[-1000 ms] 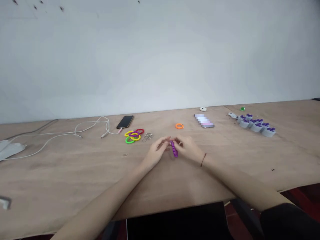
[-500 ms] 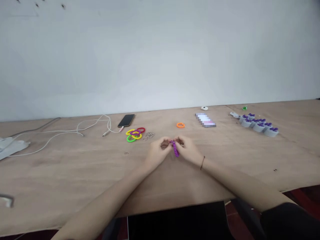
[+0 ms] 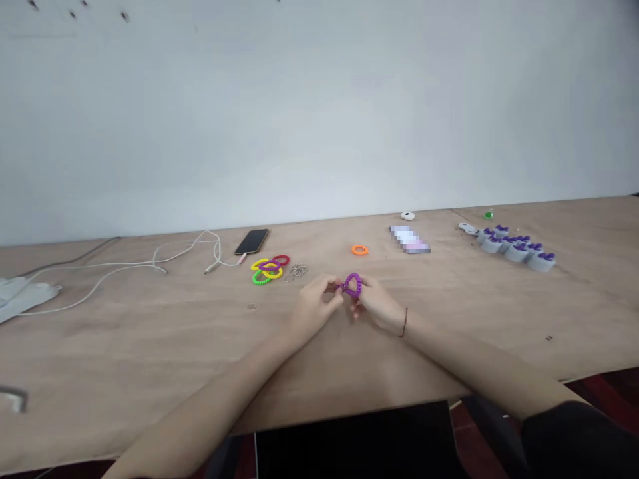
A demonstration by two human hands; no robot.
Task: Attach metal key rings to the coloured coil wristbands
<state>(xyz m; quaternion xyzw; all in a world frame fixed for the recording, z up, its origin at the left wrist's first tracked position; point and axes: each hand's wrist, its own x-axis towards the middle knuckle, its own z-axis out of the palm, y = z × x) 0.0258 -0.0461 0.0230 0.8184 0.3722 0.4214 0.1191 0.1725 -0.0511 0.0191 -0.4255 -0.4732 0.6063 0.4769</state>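
Observation:
A purple coil ring (image 3: 354, 285) is held up between both hands at the middle of the table. My left hand (image 3: 318, 301) pinches its left end, where a small bit of metal seems to show. On the ring's right side, my right hand (image 3: 380, 303) has its fingers against the coil, partly hidden behind it. To the left lie several coil rings in yellow (image 3: 274, 273), green (image 3: 260, 279), red (image 3: 282, 259) and purple (image 3: 269, 265). Beside them is a small group of metal rings (image 3: 298, 270). An orange coil ring (image 3: 360, 250) lies beyond my hands.
A black phone (image 3: 252, 241) with white cables (image 3: 187, 250) is at the back left. Another phone (image 3: 409, 239) and a white case (image 3: 408, 216) lie at the back right. Further right stand several white cups with purple tops (image 3: 516, 251).
The purple coil ring has turned from hanging downward to standing up as an open loop. The fingers of my right hand have shifted behind and below it.

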